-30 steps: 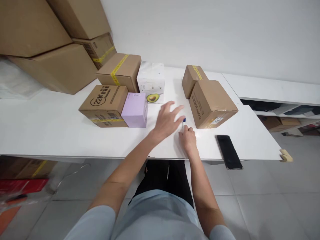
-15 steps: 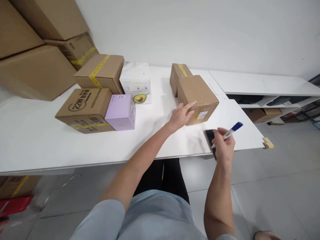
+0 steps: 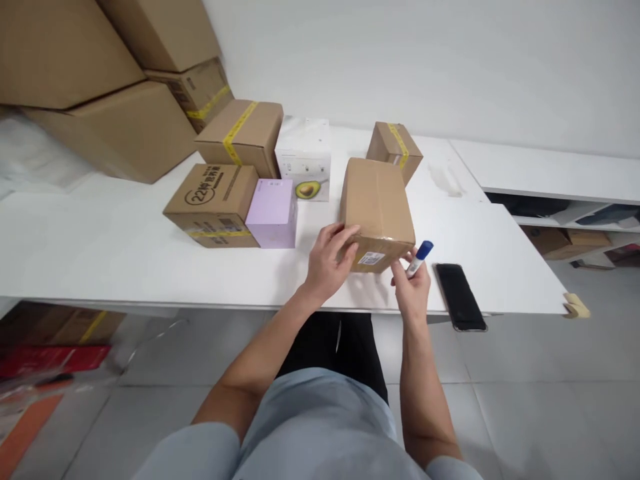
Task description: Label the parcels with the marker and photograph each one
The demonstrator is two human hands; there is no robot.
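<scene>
A brown cardboard box with a white label on its near side sits tilted toward me between my hands. My left hand lies against its left near corner, fingers bent round the edge. At the right near corner, my right hand touches the box and grips a white marker with a blue cap. To the right of that hand a black phone lies at the table's front edge, its near end overhanging.
Behind stands a smaller taped box. To the left are a lilac box, a white avocado box, a printed brown box and several stacked cartons. A shelf unit is at the right.
My right hand has left the phone with the marker and come to the box's right corner. The box has turned and shifted away from the small taped one. The view has swung left.
</scene>
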